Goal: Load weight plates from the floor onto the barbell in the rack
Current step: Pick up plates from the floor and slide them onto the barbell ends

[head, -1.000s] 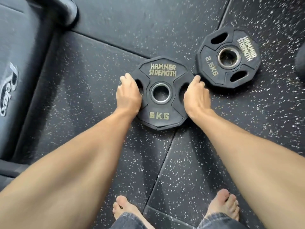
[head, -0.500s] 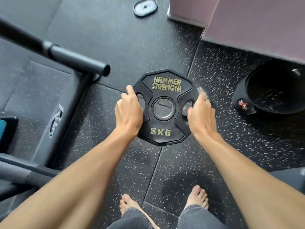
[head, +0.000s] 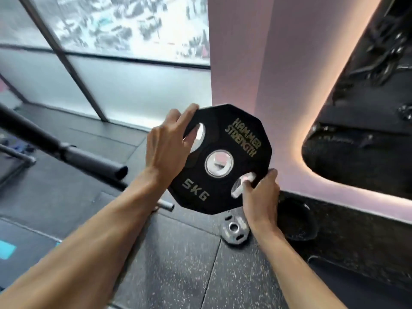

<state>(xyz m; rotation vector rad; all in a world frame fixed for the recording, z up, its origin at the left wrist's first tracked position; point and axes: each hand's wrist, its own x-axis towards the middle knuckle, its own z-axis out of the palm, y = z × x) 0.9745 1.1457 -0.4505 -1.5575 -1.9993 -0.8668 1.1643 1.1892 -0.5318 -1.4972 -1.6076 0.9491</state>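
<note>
A person holds a black 5 kg plate point(head: 219, 159) upright in the air, just right of the barbell point(head: 93, 160) end. Left hand point(head: 166, 150) and right hand point(head: 259, 195) clamp its grip slots; it looks rigid, dense, best held two-handed

Both forearms are bare to the edge of the picture, with no sleeves showing. The left hand point(head: 166, 148) and the right hand point(head: 260, 198) wear no gloves, rings, watch or wrist strap; tendons and veins stand out along the lean forearms
</note>
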